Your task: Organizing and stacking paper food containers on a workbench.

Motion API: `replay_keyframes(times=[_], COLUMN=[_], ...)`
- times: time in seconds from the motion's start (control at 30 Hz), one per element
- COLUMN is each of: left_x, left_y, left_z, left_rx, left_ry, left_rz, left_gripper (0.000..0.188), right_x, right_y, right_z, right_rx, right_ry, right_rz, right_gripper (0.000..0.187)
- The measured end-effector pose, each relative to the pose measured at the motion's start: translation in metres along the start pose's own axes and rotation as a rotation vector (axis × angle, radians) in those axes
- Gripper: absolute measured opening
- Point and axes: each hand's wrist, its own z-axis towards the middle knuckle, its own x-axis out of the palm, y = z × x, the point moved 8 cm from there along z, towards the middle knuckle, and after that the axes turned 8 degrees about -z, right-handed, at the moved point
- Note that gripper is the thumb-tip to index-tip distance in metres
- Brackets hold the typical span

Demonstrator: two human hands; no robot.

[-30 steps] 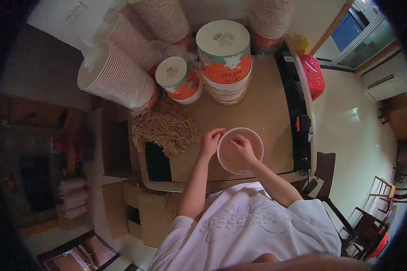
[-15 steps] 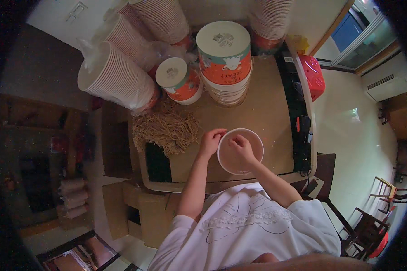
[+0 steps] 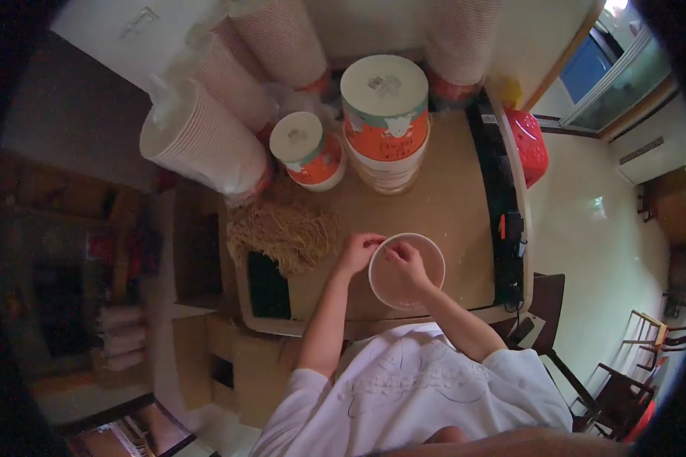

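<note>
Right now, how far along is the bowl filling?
Done: two lidded orange bowl stacks stand at the back of the table. In hand: the left hand is at the rim of an open paper bowl and the right hand is over it. Left: the pile of brown strands and the wrapped stacks of bowls lie untouched.

A brown table carries a white bowl, a straw-coloured pile, lidded tubs — and sleeved cup stacks.

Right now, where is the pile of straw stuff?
In the head view, the straw-like pile lies on the brown table, left of the left hand, just in front of the stacked paper cups.
</note>
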Motion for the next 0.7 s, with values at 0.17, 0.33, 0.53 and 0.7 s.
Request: replay_keyframes(times=[0.17,0.33,0.53,0.7], left_x=[-0.005,-0.004,-0.006,-0.004], left_y=[0.001,0.014,0.022,0.02], left_z=[0.0,-0.002,0.002,0.005], left_rx=[-0.022,-0.106,-0.054,-0.049], left_ry=[0.017,0.009,0.01,0.049], left_rz=[0.046,-0.029,-0.003,-0.036], left_gripper=[0.019,0.019,0.018,0.016], right_x=[0.005,0.003,0.007,0.009], right_y=[0.004,-0.014,-0.013,-0.013], right_z=[0.001,0.003,0.006,0.007], right_rx=[0.008,0.098,0.035,0.035], right_ry=[0.035,0.005,0.011,0.051], right_rz=[-0.03,-0.001,0.052,0.112], right_gripper=[0.015,0.02,0.013,0.013])
